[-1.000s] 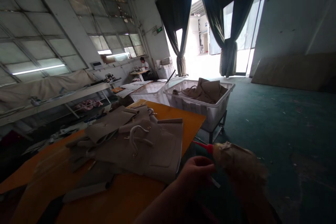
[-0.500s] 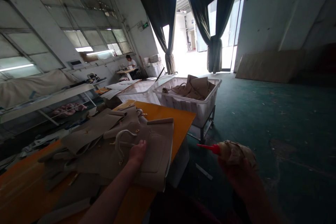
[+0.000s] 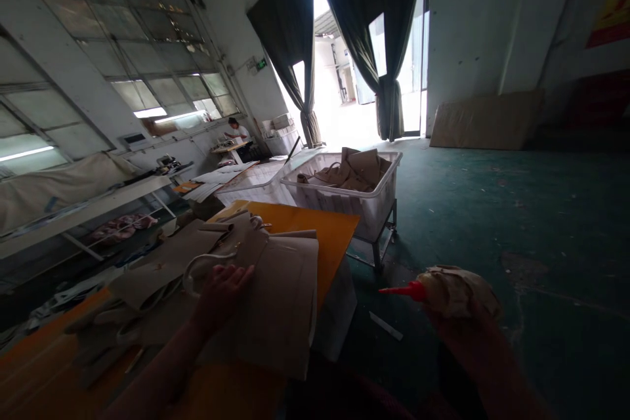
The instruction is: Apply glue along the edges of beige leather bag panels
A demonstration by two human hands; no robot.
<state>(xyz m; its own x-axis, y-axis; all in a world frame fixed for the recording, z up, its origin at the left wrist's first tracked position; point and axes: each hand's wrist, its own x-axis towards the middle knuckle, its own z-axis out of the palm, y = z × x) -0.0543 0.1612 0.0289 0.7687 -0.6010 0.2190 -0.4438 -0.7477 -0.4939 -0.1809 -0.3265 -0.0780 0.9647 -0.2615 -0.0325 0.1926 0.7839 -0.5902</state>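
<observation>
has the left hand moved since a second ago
Yes: the left hand has moved leftward, from past the right edge of the orange tabletop onto the brown material.

No words can be read. A small green sign (image 3: 260, 64) is on the wall (image 3: 229, 29) left of the dark curtains (image 3: 280, 20), too tiny to read. A red and yellow poster (image 3: 611, 10), far right, is cut off and too dim

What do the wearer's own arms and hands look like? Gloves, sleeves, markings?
Left hand: no glove; the fingers are uncovered. Right hand: no glove visible, partly hidden. Left forearm and right forearm look bare, with no clear sleeve edge in frame. No watch or markings made out; too dark to rule out small items like rings.
</observation>
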